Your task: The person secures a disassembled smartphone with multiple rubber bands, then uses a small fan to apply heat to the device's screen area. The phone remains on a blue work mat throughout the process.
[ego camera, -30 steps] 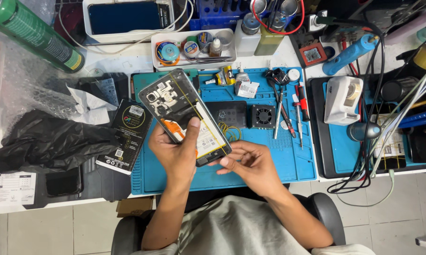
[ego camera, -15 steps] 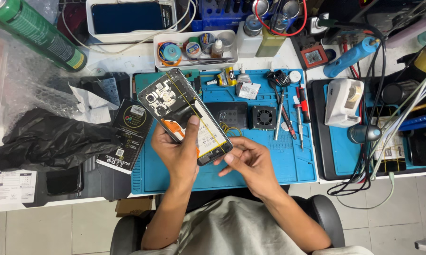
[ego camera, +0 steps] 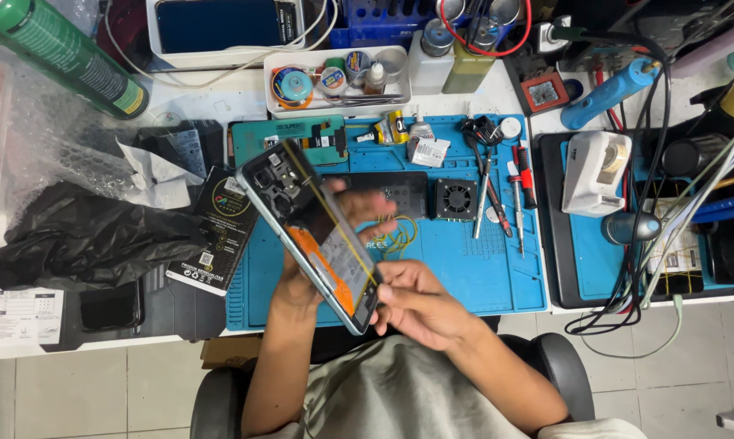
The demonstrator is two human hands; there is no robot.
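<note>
A: Where's the opened phone (ego camera: 312, 232)?

B: Tilted, lifted over the blue repair mat (ego camera: 481, 268), near its front-left edge. Left hand (ego camera: 302, 280) wraps it from underneath, fingertips showing past the right side. Right hand (ego camera: 420, 305) pinches the lower corner.

A: Room around it?

B: Bare mat to the right, up to the small fan (ego camera: 456, 197) and the screwdrivers (ego camera: 515, 199). Left is tight: black box (ego camera: 221, 232) just beside, black plastic bag (ego camera: 91, 236) beyond. Surface front edge is right under the hands.
</note>
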